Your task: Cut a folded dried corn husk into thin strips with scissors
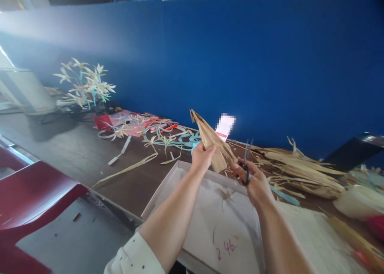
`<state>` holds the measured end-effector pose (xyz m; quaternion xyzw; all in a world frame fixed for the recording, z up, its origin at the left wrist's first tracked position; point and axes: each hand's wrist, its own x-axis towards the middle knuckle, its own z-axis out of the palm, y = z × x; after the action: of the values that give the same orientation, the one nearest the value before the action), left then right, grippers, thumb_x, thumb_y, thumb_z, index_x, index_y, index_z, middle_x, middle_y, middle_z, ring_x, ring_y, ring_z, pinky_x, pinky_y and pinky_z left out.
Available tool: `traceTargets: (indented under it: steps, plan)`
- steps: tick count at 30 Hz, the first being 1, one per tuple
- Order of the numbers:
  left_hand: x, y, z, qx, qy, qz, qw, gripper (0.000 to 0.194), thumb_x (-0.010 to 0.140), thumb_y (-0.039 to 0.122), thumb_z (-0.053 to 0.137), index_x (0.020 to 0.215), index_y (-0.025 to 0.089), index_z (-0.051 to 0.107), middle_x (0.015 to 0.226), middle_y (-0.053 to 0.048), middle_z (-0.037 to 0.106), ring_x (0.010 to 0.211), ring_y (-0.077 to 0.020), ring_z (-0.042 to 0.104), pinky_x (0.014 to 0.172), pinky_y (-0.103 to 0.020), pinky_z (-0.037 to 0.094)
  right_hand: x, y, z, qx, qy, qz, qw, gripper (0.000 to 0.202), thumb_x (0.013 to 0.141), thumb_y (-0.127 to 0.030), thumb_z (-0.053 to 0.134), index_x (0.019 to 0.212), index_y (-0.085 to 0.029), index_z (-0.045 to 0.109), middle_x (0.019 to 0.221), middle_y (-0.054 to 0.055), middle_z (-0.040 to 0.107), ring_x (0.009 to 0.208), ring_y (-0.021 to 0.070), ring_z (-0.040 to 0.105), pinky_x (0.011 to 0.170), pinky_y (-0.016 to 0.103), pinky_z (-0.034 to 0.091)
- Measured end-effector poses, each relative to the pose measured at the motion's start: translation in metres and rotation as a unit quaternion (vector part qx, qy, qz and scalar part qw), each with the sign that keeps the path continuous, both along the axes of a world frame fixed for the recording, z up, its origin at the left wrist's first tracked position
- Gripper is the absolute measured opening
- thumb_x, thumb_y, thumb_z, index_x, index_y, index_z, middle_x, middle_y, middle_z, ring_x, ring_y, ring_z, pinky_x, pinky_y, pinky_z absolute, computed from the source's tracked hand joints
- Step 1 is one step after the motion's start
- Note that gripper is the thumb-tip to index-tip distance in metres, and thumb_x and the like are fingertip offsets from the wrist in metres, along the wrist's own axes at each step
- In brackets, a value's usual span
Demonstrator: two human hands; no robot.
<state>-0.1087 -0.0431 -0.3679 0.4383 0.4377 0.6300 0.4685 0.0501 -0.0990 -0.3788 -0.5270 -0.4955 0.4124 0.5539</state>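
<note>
My left hand (202, 157) grips a dried tan corn husk (210, 140) that sticks up and to the left above a shallow white box lid (168, 186). My right hand (253, 182) holds a pair of scissors (246, 162) by black handles, blades pointing up, just right of the husk's lower end. Both hands hover over the far edge of the box lid. A few small husk scraps lie inside the lid.
A pile of dried husks (303, 170) lies to the right on the dark table (78, 150). Coloured paper strips (162, 136) and husk flowers (85, 86) sit farther left. A blue wall (240, 58) backs the table. A red chair (36, 194) stands at left.
</note>
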Motion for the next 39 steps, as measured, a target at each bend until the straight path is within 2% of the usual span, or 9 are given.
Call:
traceTargets:
  steps: [5, 11, 17, 21, 28, 35, 39]
  plan:
    - [0.004, -0.007, 0.003, 0.011, 0.010, -0.049, 0.999, 0.027, 0.067, 0.035, 0.065, 0.085, 0.014, 0.063, 0.077, -0.005, 0.066, 0.068, -0.0159, 0.060, 0.060, -0.022, 0.045, 0.001, 0.000, 0.001, 0.054, 0.051, -0.016, 0.997, 0.059, 0.062, -0.042, 0.075, 0.114, -0.023, 0.056, 0.077, 0.000, 0.058, 0.058, 0.0105, 0.049, 0.045, 0.021, 0.031]
    - [0.012, -0.012, -0.002, 0.016, 0.038, -0.112, 0.993, 0.028, 0.068, 0.036, 0.064, 0.088, 0.015, 0.064, 0.078, -0.005, 0.066, 0.067, -0.0159, 0.060, 0.060, -0.024, 0.045, -0.003, -0.003, 0.007, 0.035, 0.055, 0.021, 0.998, 0.061, 0.060, -0.047, 0.074, 0.113, -0.022, 0.056, 0.074, 0.000, 0.060, 0.052, 0.0105, 0.048, 0.049, 0.024, 0.034]
    - [0.017, -0.016, -0.002, 0.013, 0.056, -0.133, 0.989, 0.029, 0.067, 0.038, 0.065, 0.086, 0.016, 0.065, 0.076, -0.006, 0.066, 0.066, -0.0176, 0.061, 0.059, -0.025, 0.046, -0.004, -0.004, 0.009, 0.030, 0.049, 0.004, 0.998, 0.051, 0.063, -0.045, 0.071, 0.106, -0.020, 0.059, 0.066, -0.001, 0.059, 0.044, 0.0082, 0.040, 0.044, 0.024, 0.028]
    - [0.017, -0.019, 0.001, 0.002, 0.053, -0.139, 0.989, 0.031, 0.068, 0.041, 0.064, 0.085, 0.015, 0.066, 0.077, -0.006, 0.066, 0.066, -0.0177, 0.060, 0.057, -0.025, 0.045, -0.003, -0.003, 0.008, 0.040, 0.066, 0.022, 0.997, 0.049, 0.063, -0.040, 0.072, 0.106, -0.020, 0.059, 0.072, 0.000, 0.061, 0.050, 0.0095, 0.047, 0.047, 0.023, 0.033]
    - [0.015, -0.019, 0.003, 0.000, 0.096, -0.084, 0.992, 0.025, 0.068, 0.036, 0.063, 0.081, 0.015, 0.066, 0.073, -0.004, 0.065, 0.066, -0.0171, 0.058, 0.056, -0.023, 0.043, -0.006, -0.007, 0.013, 0.038, 0.067, 0.041, 0.996, 0.048, 0.064, -0.037, 0.073, 0.106, -0.020, 0.058, 0.077, 0.001, 0.064, 0.057, 0.0125, 0.054, 0.050, 0.024, 0.038]
    - [0.021, -0.022, 0.001, 0.017, 0.112, -0.021, 0.993, 0.020, 0.068, 0.031, 0.060, 0.080, 0.015, 0.065, 0.072, -0.004, 0.064, 0.066, -0.0158, 0.056, 0.056, -0.022, 0.041, -0.010, -0.009, 0.018, 0.037, 0.081, 0.057, 0.994, 0.057, 0.062, -0.034, 0.075, 0.113, -0.019, 0.055, 0.080, 0.003, 0.063, 0.062, 0.0146, 0.056, 0.054, 0.025, 0.041]
    - [0.013, -0.014, 0.002, -0.036, 0.063, 0.028, 0.997, 0.024, 0.067, 0.034, 0.062, 0.080, 0.014, 0.064, 0.068, -0.003, 0.063, 0.060, -0.0142, 0.055, 0.054, -0.022, 0.040, -0.012, -0.009, 0.017, 0.034, 0.077, 0.033, 0.996, 0.054, 0.059, -0.033, 0.077, 0.108, -0.021, 0.058, 0.073, -0.001, 0.061, 0.058, 0.0117, 0.052, 0.053, 0.024, 0.039]
